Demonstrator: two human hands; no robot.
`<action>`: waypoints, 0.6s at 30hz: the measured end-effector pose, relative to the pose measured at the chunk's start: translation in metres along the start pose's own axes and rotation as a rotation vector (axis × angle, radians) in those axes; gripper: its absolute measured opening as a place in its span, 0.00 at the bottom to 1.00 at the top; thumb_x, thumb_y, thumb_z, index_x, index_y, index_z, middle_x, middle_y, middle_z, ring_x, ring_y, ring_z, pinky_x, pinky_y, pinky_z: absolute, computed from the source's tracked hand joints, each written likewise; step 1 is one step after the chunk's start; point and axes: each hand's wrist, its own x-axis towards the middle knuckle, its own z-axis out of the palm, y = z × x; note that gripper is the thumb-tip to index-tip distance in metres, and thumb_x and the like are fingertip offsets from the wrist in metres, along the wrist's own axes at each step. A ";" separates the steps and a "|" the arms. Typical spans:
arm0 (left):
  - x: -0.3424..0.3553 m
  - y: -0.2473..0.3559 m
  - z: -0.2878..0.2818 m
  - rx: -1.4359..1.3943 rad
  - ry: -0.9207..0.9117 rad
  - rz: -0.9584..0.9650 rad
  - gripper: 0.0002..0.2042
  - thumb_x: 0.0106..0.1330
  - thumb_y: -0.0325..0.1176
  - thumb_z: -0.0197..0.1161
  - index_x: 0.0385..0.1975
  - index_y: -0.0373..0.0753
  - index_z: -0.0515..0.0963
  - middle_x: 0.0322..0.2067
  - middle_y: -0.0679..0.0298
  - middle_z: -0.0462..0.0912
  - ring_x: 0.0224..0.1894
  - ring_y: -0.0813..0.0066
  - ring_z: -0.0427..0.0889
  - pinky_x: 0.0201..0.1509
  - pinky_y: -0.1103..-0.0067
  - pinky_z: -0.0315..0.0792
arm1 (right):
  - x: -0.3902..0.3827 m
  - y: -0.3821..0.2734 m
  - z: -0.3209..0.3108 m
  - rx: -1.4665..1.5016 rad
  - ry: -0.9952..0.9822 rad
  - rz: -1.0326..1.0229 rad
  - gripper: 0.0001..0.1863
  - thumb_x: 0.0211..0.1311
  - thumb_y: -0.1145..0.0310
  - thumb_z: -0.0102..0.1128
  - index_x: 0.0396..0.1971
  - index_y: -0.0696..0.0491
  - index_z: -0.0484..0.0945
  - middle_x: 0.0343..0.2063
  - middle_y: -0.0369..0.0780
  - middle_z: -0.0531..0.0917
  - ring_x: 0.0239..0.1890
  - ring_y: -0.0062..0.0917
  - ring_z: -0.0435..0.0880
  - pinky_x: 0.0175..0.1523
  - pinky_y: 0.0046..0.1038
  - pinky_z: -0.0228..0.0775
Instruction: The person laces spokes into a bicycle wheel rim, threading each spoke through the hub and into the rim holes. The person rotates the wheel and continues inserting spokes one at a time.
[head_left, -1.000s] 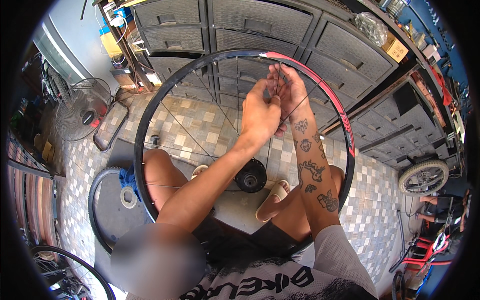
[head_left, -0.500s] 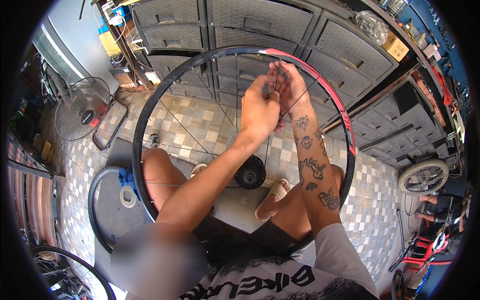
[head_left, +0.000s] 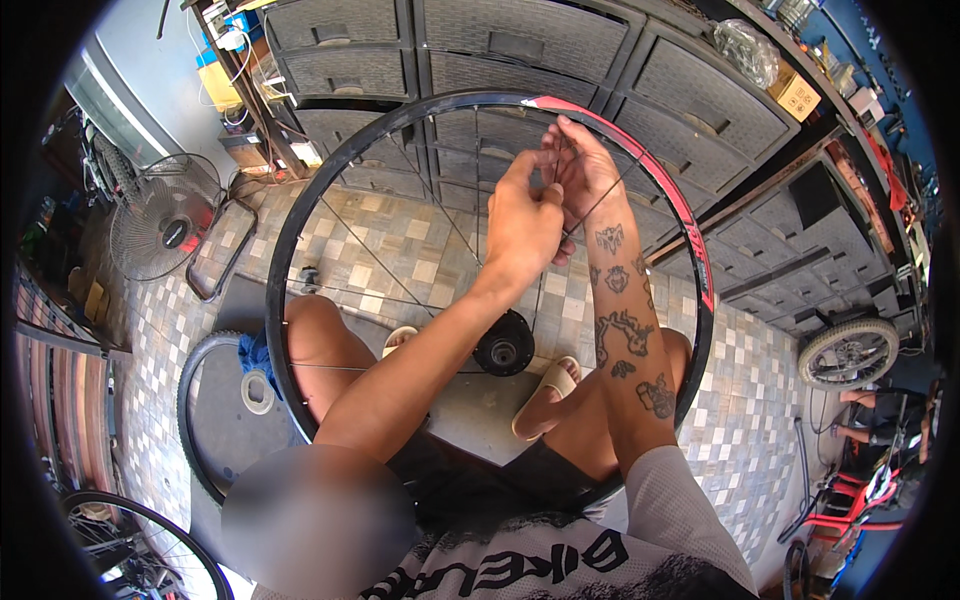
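A bicycle wheel rim (head_left: pixel 335 168), black with a red section at the upper right, stands around my arms and between my knees. Thin spokes run from it to the black hub (head_left: pixel 505 343) low in the middle. My left hand (head_left: pixel 525 222) is closed, thumb and fingers pinching a spoke (head_left: pixel 541 292) below the red section. Just right of it, my right hand (head_left: pixel 588 178) has its palm turned toward the left hand and its fingers curled about the same spoke area, the index finger reaching up near the rim. The fingers partly hide the spot they grip.
Dark woven-pattern drawers (head_left: pixel 530 35) stand just beyond the wheel. A fan (head_left: pixel 165 215) is on the left. A tyre (head_left: pixel 190 420) and a roll of tape (head_left: pixel 257 393) lie by my left leg. Another wheel (head_left: pixel 848 355) leans at the right.
Both hands have shifted slightly to the right. The right index finger is straighter, reaching up. The wheel stays almost in place.
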 end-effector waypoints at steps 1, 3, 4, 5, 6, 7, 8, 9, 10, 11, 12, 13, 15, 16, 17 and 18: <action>0.001 0.001 0.000 -0.005 -0.005 -0.005 0.17 0.79 0.24 0.52 0.66 0.38 0.69 0.25 0.56 0.82 0.16 0.70 0.81 0.14 0.73 0.71 | 0.000 -0.002 0.000 -0.024 -0.009 0.005 0.15 0.71 0.56 0.68 0.49 0.50 0.84 0.50 0.35 0.90 0.46 0.24 0.86 0.50 0.27 0.75; 0.001 0.002 -0.001 -0.007 -0.010 -0.025 0.17 0.79 0.24 0.52 0.66 0.38 0.69 0.25 0.55 0.82 0.16 0.69 0.81 0.14 0.73 0.72 | -0.002 -0.007 -0.003 -0.023 -0.068 0.026 0.14 0.70 0.57 0.70 0.48 0.50 0.84 0.50 0.36 0.90 0.45 0.23 0.86 0.50 0.28 0.76; 0.002 0.002 -0.001 -0.004 -0.010 -0.038 0.17 0.79 0.24 0.52 0.66 0.38 0.69 0.25 0.55 0.82 0.16 0.69 0.81 0.14 0.73 0.72 | -0.004 -0.009 -0.005 0.001 -0.119 0.041 0.14 0.70 0.58 0.71 0.47 0.50 0.84 0.50 0.36 0.90 0.45 0.22 0.87 0.51 0.28 0.76; 0.002 0.003 -0.001 -0.001 -0.008 -0.049 0.17 0.79 0.24 0.52 0.66 0.38 0.69 0.25 0.55 0.82 0.16 0.69 0.81 0.15 0.72 0.72 | -0.006 -0.011 -0.006 0.025 -0.172 0.057 0.13 0.69 0.58 0.72 0.45 0.50 0.84 0.50 0.36 0.90 0.44 0.22 0.87 0.51 0.28 0.77; 0.002 0.003 -0.002 -0.001 -0.004 -0.039 0.18 0.79 0.24 0.52 0.66 0.38 0.69 0.25 0.55 0.82 0.16 0.69 0.82 0.15 0.72 0.72 | -0.007 -0.011 -0.007 0.019 -0.168 0.038 0.13 0.69 0.58 0.72 0.45 0.50 0.84 0.50 0.36 0.90 0.44 0.22 0.87 0.52 0.29 0.78; 0.001 0.003 -0.001 0.001 -0.001 -0.032 0.18 0.79 0.24 0.52 0.67 0.38 0.69 0.25 0.55 0.82 0.16 0.69 0.82 0.15 0.72 0.73 | -0.008 -0.010 -0.007 0.014 -0.161 0.020 0.14 0.69 0.58 0.72 0.46 0.50 0.84 0.50 0.37 0.90 0.44 0.23 0.87 0.53 0.30 0.79; 0.000 0.003 -0.001 0.003 0.000 -0.027 0.18 0.79 0.24 0.52 0.67 0.38 0.69 0.26 0.55 0.82 0.17 0.69 0.82 0.15 0.72 0.73 | -0.008 -0.009 -0.007 0.006 -0.147 -0.005 0.14 0.69 0.58 0.72 0.46 0.50 0.84 0.50 0.37 0.90 0.44 0.23 0.88 0.54 0.30 0.80; -0.001 0.003 -0.001 0.006 -0.001 -0.026 0.18 0.79 0.24 0.52 0.67 0.38 0.69 0.26 0.55 0.82 0.17 0.69 0.82 0.15 0.72 0.73 | -0.007 -0.007 -0.007 -0.005 -0.107 -0.005 0.14 0.70 0.58 0.71 0.47 0.51 0.84 0.51 0.38 0.90 0.44 0.24 0.88 0.55 0.31 0.80; -0.001 0.003 -0.001 0.009 -0.002 -0.024 0.18 0.79 0.24 0.52 0.67 0.38 0.69 0.26 0.55 0.82 0.17 0.69 0.82 0.15 0.72 0.73 | -0.004 -0.005 -0.005 -0.021 -0.061 -0.012 0.15 0.71 0.57 0.69 0.49 0.51 0.84 0.51 0.38 0.90 0.44 0.25 0.88 0.56 0.32 0.80; -0.001 0.003 -0.001 0.012 -0.003 -0.021 0.18 0.79 0.24 0.53 0.67 0.38 0.69 0.26 0.55 0.83 0.17 0.69 0.82 0.15 0.72 0.73 | -0.002 -0.004 -0.005 -0.026 0.004 -0.020 0.16 0.72 0.57 0.68 0.50 0.52 0.84 0.52 0.38 0.90 0.45 0.27 0.88 0.57 0.32 0.80; -0.001 0.003 -0.001 0.006 -0.007 -0.024 0.18 0.79 0.25 0.53 0.67 0.38 0.69 0.26 0.55 0.83 0.17 0.68 0.82 0.15 0.72 0.73 | -0.001 -0.005 -0.004 -0.051 -0.006 -0.020 0.16 0.72 0.57 0.68 0.51 0.52 0.84 0.52 0.38 0.90 0.45 0.27 0.88 0.57 0.33 0.80; -0.001 0.004 -0.001 0.000 -0.011 -0.026 0.18 0.79 0.25 0.53 0.67 0.38 0.69 0.26 0.55 0.83 0.17 0.68 0.82 0.15 0.72 0.73 | 0.000 -0.006 -0.005 -0.066 0.003 -0.021 0.16 0.73 0.58 0.68 0.51 0.52 0.84 0.51 0.38 0.90 0.46 0.27 0.88 0.58 0.33 0.80; 0.000 0.005 -0.002 -0.002 -0.004 -0.032 0.17 0.79 0.25 0.53 0.66 0.38 0.70 0.26 0.55 0.83 0.17 0.68 0.82 0.15 0.72 0.73 | -0.001 -0.011 -0.006 -0.070 -0.068 0.025 0.15 0.72 0.59 0.68 0.51 0.52 0.85 0.51 0.37 0.91 0.46 0.26 0.88 0.58 0.33 0.80; -0.001 0.004 -0.001 0.002 0.005 -0.035 0.17 0.79 0.25 0.54 0.65 0.38 0.70 0.26 0.55 0.83 0.17 0.68 0.82 0.16 0.72 0.73 | -0.004 -0.014 -0.008 -0.059 -0.147 0.070 0.14 0.72 0.60 0.69 0.50 0.51 0.85 0.50 0.37 0.91 0.47 0.26 0.89 0.58 0.33 0.79; -0.001 0.004 -0.001 0.006 0.011 -0.038 0.16 0.79 0.25 0.54 0.64 0.38 0.71 0.27 0.54 0.83 0.17 0.68 0.82 0.16 0.72 0.73 | -0.007 -0.017 -0.009 -0.046 -0.187 0.105 0.13 0.71 0.61 0.70 0.49 0.51 0.86 0.50 0.37 0.91 0.47 0.25 0.89 0.57 0.32 0.79; -0.001 0.004 0.000 0.005 0.011 -0.033 0.16 0.79 0.25 0.54 0.64 0.38 0.71 0.26 0.54 0.83 0.17 0.68 0.82 0.16 0.72 0.73 | -0.008 -0.018 -0.008 -0.022 -0.215 0.097 0.13 0.70 0.61 0.71 0.48 0.52 0.86 0.51 0.38 0.91 0.47 0.25 0.89 0.58 0.32 0.79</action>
